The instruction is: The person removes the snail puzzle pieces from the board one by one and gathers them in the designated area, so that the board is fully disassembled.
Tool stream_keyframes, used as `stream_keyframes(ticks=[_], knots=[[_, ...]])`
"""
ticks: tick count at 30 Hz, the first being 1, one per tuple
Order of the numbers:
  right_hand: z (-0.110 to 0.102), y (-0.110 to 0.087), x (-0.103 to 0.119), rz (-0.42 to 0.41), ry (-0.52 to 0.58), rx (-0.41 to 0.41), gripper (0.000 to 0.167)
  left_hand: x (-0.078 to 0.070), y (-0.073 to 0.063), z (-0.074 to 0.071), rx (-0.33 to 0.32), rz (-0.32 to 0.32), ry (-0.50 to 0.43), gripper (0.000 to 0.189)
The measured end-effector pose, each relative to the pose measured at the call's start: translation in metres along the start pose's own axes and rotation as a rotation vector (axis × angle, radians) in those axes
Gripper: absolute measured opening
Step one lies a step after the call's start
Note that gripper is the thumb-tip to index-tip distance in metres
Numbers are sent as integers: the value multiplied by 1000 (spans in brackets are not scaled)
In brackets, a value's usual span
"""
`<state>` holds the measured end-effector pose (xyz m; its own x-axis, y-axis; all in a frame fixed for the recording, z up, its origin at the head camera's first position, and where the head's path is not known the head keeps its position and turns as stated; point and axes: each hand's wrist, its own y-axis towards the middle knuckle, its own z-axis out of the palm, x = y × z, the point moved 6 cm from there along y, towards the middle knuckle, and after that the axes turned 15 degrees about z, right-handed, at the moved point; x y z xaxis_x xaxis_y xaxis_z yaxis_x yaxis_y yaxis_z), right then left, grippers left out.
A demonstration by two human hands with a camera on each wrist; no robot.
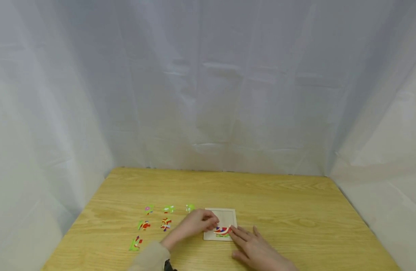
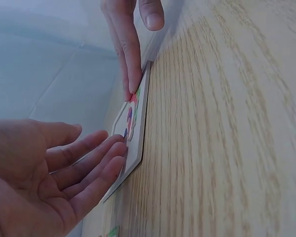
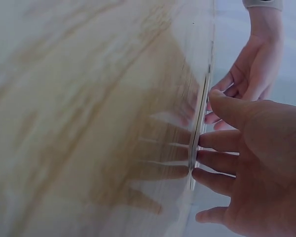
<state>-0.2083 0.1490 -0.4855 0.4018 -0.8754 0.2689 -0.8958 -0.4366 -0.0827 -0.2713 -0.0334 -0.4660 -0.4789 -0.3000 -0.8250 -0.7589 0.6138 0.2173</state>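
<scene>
A pale wooden puzzle board (image 1: 229, 216) lies on the table, with red, blue and green puzzle pieces (image 1: 222, 231) in its lower part. My left hand (image 1: 196, 222) is over the board's left side, fingers loosely bent. In the left wrist view its fingertips (image 2: 119, 148) come right at the coloured pieces, thumb apart from them. My right hand (image 1: 257, 249) rests at the board's lower right corner, its fingers extended onto the edge and the red piece. From the right wrist, the board (image 3: 199, 121) shows edge-on against those straight fingers.
Several loose puzzle pieces lie on the wooden table (image 1: 296, 210) left of the board, among them a red-yellow one (image 1: 165, 224), a green-red one (image 1: 136, 244) and a green one with a pink spot (image 1: 148, 209). White sheeting (image 1: 214, 94) hangs behind and at both sides.
</scene>
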Motion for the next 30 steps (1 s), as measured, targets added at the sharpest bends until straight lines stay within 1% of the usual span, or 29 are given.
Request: stream_keyframes(ticks=[5,8,14,19,24,26,30], knots=[[0,0,1,5,-14,6,62,-1,2,1,-10,5,34,21],[0,0,1,10,-22,10,62,0,3,2,-15,7,42,20],[1,0,2,21,-27,25,64,-3,3,4,-21,4,50,19],[2,1,2,24,-24,30,64,-3,4,6,-47,4,69,13],[2,1,2,29,-11,47,64,2,3,9,-74,-24,64,9],[3,1,2,29,-7,50,64,2,3,9,-76,-25,87,10],[3,1,1,18,-11,37,63,2,3,9,-67,-4,128,11]])
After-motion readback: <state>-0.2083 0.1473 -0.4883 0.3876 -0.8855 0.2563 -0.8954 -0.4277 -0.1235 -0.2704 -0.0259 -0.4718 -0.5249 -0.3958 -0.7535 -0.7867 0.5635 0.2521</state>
